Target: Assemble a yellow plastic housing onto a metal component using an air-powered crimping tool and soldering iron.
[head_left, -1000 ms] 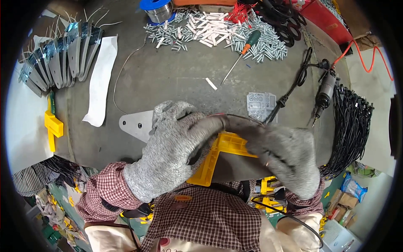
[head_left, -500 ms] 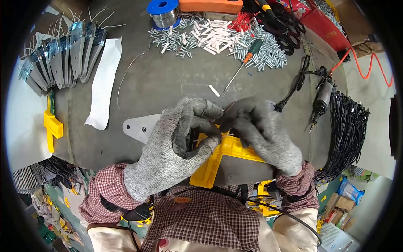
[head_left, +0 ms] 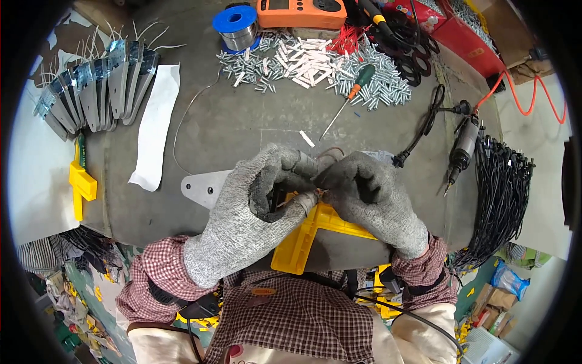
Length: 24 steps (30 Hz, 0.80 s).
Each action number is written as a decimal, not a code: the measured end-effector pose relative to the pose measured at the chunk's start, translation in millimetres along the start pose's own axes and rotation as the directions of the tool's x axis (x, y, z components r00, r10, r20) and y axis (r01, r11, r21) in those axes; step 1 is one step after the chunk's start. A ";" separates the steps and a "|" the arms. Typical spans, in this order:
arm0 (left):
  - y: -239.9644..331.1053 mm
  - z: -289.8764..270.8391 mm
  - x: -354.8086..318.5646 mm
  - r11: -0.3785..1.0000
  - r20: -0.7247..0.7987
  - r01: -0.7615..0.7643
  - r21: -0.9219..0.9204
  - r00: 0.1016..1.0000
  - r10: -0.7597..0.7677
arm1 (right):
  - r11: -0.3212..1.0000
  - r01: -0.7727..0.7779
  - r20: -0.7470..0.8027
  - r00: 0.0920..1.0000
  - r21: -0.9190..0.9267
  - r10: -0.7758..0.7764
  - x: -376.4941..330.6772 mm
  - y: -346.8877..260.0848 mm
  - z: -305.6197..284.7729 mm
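Observation:
Grey-gloved, my left hand (head_left: 245,206) and my right hand (head_left: 379,203) meet fingertip to fingertip over the middle of the bench. Both pinch at thin wire (head_left: 321,191), of which only a short bit shows between the fingers. Beneath them lies a yellow plastic housing (head_left: 294,246), angled in shape and partly covered by the hands. A grey metal plate with holes (head_left: 203,189) sticks out to the left from under my left hand. Beyond my fingertips a brownish wire loop (head_left: 331,151) shows. What joins at the fingertips is too small to make out.
Screws (head_left: 385,82) and white sleeves (head_left: 306,60) are heaped at the back, near a solder spool (head_left: 236,30) and an orange meter (head_left: 301,13). A screwdriver (head_left: 348,100) lies in front. Metal blades (head_left: 100,91) stand left; a power driver (head_left: 464,148) and black cables (head_left: 497,194) lie right.
My right hand's fingers have drawn in tighter against the left fingertips, and the wire ends that stuck out there are now mostly covered. The whole view has shifted slightly.

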<state>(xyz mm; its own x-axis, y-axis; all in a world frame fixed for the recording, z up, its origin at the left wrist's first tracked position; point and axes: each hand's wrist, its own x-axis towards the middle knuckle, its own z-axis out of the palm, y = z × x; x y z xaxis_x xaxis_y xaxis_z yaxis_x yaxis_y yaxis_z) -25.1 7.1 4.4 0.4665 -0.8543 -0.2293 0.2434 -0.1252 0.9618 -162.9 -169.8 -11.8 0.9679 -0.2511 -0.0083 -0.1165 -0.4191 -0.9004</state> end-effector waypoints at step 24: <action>13.3 -22.0 0.2 0.991 0.239 0.134 0.005 0.962 -0.131 | 0.925 0.335 -0.067 0.934 -0.180 -0.351 3.9 -19.6 21.8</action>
<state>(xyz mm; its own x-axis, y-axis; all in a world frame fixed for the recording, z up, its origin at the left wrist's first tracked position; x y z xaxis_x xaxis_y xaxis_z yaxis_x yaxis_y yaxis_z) -3.0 16.3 13.8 0.2136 -0.9261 -0.3111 0.3000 -0.2409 0.9230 -152.0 -143.5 -3.7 0.9299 -0.1457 0.3376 0.1764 -0.6289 -0.7572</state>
